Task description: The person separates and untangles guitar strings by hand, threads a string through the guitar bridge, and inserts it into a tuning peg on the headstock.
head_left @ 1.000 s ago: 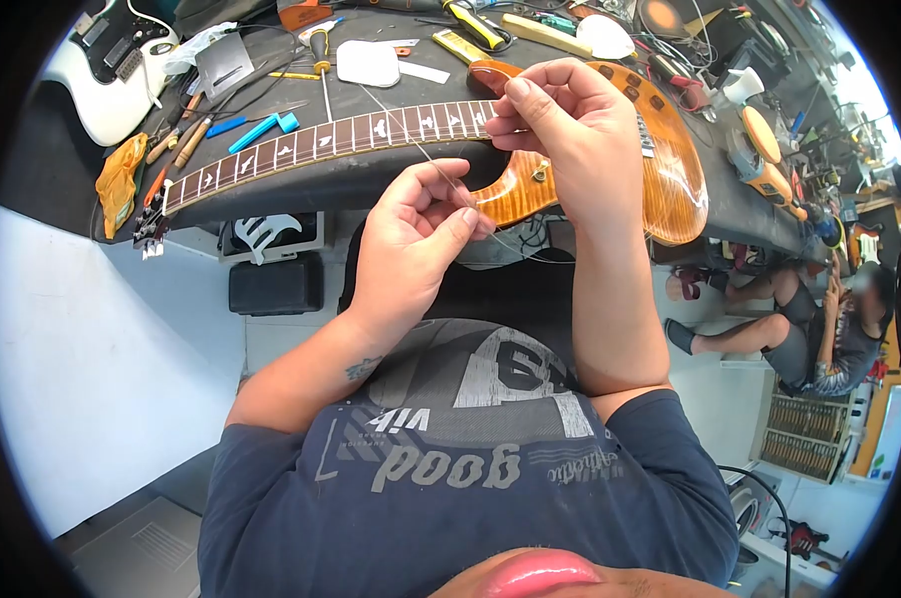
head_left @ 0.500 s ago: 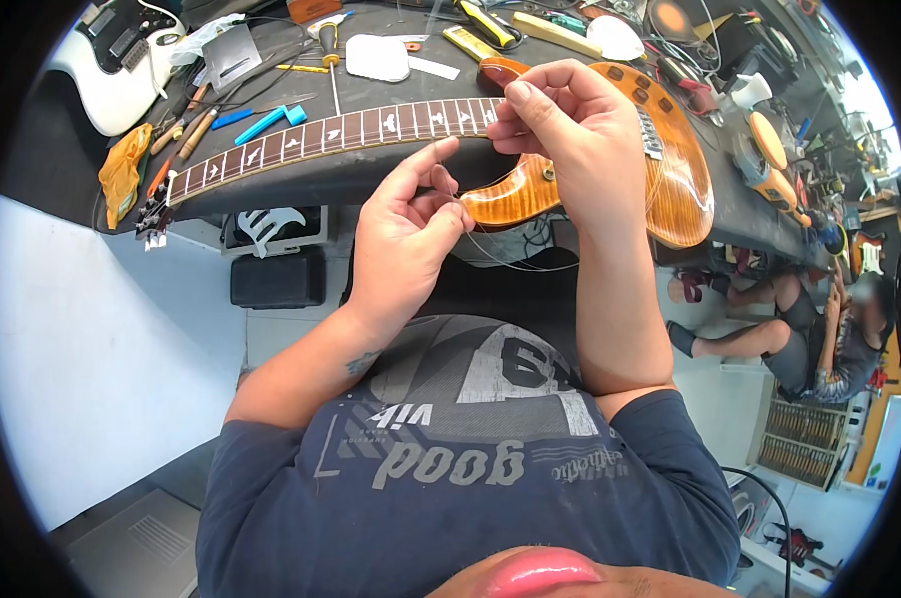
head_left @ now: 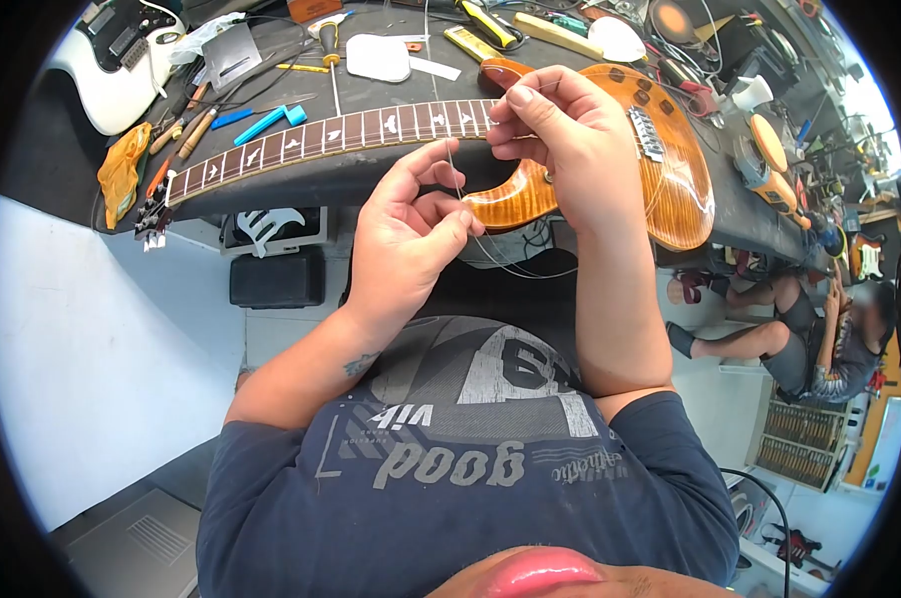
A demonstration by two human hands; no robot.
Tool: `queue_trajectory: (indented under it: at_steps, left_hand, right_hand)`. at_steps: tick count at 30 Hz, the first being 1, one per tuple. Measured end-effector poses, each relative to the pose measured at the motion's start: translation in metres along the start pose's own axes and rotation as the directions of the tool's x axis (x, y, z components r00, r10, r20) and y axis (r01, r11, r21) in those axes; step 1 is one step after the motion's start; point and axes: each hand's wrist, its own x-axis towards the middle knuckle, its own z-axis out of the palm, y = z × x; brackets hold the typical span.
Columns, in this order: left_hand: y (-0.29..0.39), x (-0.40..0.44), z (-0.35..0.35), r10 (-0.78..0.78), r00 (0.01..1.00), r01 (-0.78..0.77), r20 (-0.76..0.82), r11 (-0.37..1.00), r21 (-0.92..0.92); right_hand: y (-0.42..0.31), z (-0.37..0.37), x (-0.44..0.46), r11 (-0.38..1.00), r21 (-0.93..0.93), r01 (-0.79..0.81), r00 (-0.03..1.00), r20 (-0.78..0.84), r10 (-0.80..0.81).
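Observation:
A thin string (head_left: 530,273) hangs in a loop below my left hand (head_left: 417,204), whose thumb and fingers pinch it; a length of it rises above the fingers. My right hand (head_left: 568,125) is raised over the guitar body with thumb and forefinger pressed together; what it holds is too fine to make out. The amber guitar (head_left: 682,189) lies on the bench behind both hands, its body to the right and its fretted neck (head_left: 311,142) reaching left to the headstock. The bridge (head_left: 646,135) shows just right of my right hand.
Behind the neck lie a screwdriver (head_left: 329,50), a white pad (head_left: 377,58), a blue tool (head_left: 269,122) and a yellow cloth (head_left: 124,175). A white guitar body (head_left: 112,85) is at far left, an orange power tool (head_left: 766,169) at right. Another person (head_left: 809,339) sits farther right.
My left hand has shifted slightly left, and the string's upper length now stands more upright. The string loop hangs lower. My right hand has barely moved.

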Motion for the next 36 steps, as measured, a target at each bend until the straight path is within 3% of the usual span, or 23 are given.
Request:
queue_trajectory:
  at_steps: [10, 19, 36]
  left_hand:
    - [0.003, 0.001, -0.003, 0.018, 0.999, -0.018, 0.029, 0.999, -0.030]
    - [0.003, 0.004, -0.012, -0.064, 0.997, 0.066, 0.035, 0.996, -0.059]
    - [0.003, 0.005, -0.024, -0.027, 0.997, 0.029, -0.075, 0.999, 0.026]
  right_hand:
    - [0.017, -0.011, 0.005, 0.962, 0.157, -0.224, 0.960, 0.208, 0.190]
    - [0.031, 0.006, 0.003, 0.973, 0.053, -0.226, 0.957, 0.198, 0.212]
    - [0.039, 0.024, -0.003, 0.993, 0.043, -0.106, 0.969, 0.231, 0.094]
